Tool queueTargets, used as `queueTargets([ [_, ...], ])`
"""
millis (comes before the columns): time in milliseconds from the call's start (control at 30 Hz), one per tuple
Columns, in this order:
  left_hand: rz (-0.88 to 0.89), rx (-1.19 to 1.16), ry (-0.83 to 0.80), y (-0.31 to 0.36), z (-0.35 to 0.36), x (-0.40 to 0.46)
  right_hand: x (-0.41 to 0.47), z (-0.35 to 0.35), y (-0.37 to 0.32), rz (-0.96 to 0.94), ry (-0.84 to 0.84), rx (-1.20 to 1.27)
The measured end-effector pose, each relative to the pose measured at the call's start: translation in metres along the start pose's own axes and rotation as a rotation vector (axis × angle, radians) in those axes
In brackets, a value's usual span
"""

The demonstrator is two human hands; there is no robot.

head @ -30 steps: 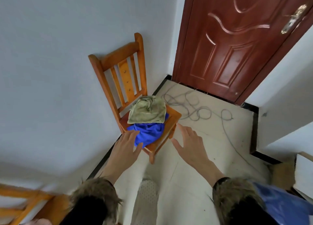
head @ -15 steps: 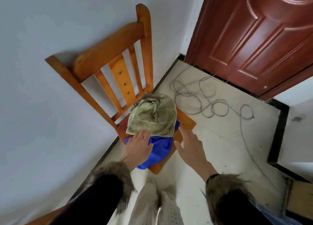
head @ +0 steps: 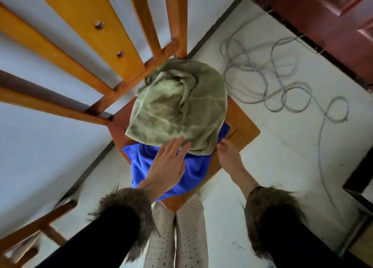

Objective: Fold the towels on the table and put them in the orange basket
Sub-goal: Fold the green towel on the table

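Two hands meet the green towel: left hand spread flat, right hand pinching its corner.

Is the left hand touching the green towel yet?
Touching. In the head view, the left hand's fingertips lie on the near edge of the green towel.

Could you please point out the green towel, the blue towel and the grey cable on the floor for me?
green towel [head: 177, 110], head view, on its flat middle panel.
blue towel [head: 197, 168], head view, on the part hanging over the seat edge.
grey cable [head: 264, 80], head view, on a loop of the coil.
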State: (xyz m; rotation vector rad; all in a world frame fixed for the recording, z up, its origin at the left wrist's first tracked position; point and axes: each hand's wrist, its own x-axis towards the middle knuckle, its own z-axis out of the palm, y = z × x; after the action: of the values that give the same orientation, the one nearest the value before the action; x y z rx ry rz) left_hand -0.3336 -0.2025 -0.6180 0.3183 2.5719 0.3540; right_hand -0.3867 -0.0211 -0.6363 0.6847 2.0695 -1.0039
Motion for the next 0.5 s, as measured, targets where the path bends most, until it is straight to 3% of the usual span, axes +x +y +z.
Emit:
queueTargets([
  [167, -0.018, -0.060, -0.042, 0.008, 0.011, 0.015, 0.022, 0.002, -0.009, 0.240, -0.002, 0.433],
  [300, -0.020, -0.117, 0.057, 0.015, 0.002, 0.023, 0.020, -0.010, -0.024, 0.320, -0.020, 0.471],
  [367, -0.006, -0.177, 0.128, 0.023, -0.006, 0.027, 0.013, -0.015, -0.030, 0.280, -0.036, 0.479],
  [500, -0.103, -0.287, 0.171, 0.044, -0.018, 0.033, -0.016, -0.025, -0.047, 0.008, -0.047, 0.289],
])
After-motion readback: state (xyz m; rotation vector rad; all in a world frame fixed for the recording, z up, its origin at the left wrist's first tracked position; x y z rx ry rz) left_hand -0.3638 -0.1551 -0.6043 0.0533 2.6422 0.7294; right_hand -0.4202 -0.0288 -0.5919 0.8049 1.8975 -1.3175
